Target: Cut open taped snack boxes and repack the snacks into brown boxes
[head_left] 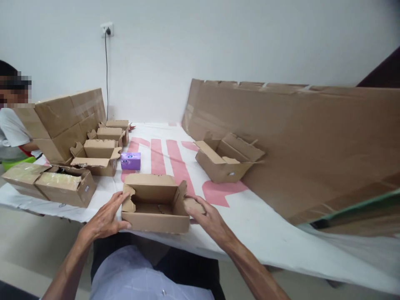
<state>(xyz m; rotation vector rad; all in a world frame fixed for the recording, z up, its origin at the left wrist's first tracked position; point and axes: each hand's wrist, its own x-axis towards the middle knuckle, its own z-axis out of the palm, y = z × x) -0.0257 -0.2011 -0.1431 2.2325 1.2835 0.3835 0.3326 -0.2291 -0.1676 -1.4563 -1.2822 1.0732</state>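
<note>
1. Both hands flank a small open brown cardboard box [155,206] at lower centre. The left hand [106,218] lies open, fingers spread flat against its left wall, gripping nothing.
2. The right hand [204,216] rests bent fingers on the box's right flap; whether it pinches the flap I cannot tell.
3. The box sits at the near edge of the white, pink-marked bench [256,216]. Even pressure from both sides would likely keep it square and away from the edge.
4. Beyond it lies a small purple packet [130,161], with open brown cartons [96,156] at left.
5. A large brown cardboard sheet [312,141] leans at right, and another person [12,129] sits at upper left.
</note>
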